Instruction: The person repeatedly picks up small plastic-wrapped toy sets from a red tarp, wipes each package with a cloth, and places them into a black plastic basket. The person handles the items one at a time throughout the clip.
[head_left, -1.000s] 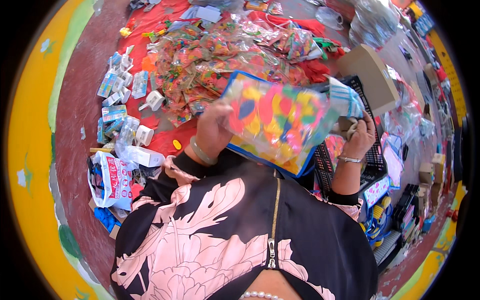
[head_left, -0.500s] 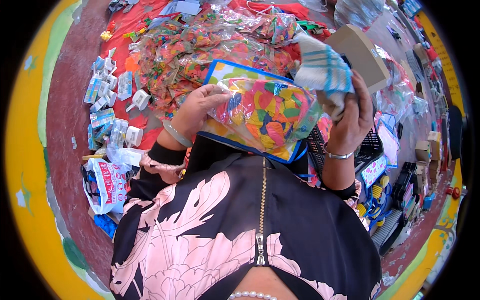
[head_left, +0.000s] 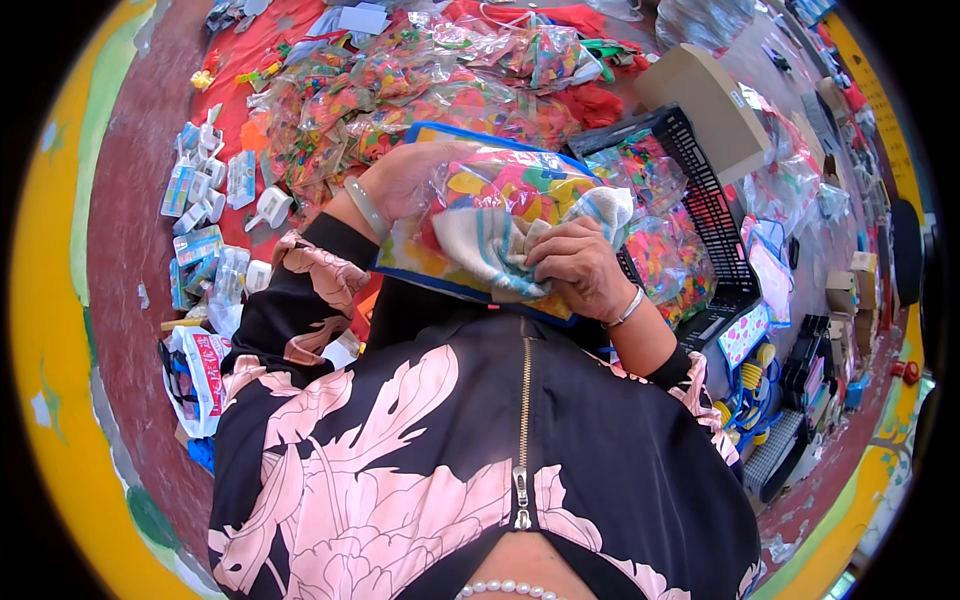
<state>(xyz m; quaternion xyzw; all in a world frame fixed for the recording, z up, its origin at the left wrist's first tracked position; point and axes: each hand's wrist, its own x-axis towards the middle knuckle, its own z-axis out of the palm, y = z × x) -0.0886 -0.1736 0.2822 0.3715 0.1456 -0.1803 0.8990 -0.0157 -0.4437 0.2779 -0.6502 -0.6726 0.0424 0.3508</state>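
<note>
- Fingers [head_left: 556, 243] of right hand [head_left: 592, 272]: closed on a bunched fold of cloth [head_left: 480, 240], thumb hidden from this view.
- Left hand [head_left: 408, 182]: at upper left corner of the clear bag; fingertips blurred and partly behind film, so cannot tell whether they pinch it or only lie against it.
- Cloth: white with blue stripes, centre of frame, draped across lower part of the bag. Judged light, limp and grippy; a gathered fold gives the surest hold, a single edge would let the rest flop.
- Clear bag [head_left: 520, 180]: centre of frame, above the cloth, filled with flat, bright pieces. Judged light and pliable; film probably slick, contents likely to slide and sag to one end. Best hold: loose film at a corner, or a full palm under the filled part; a hard pull could split thin film.
- Patterned panel [head_left: 400, 248] with blue edging: under the bag, lying above the lap. Looks flat and firmer than the bag; edging seems the natural grip.
- Black crate [head_left: 712, 190]: right of centre, rigid openwork wall, similar bags [head_left: 665, 255] inside.
- Heap of bags [head_left: 400, 95]: upper centre, on red sheeting [head_left: 235, 75].
</note>
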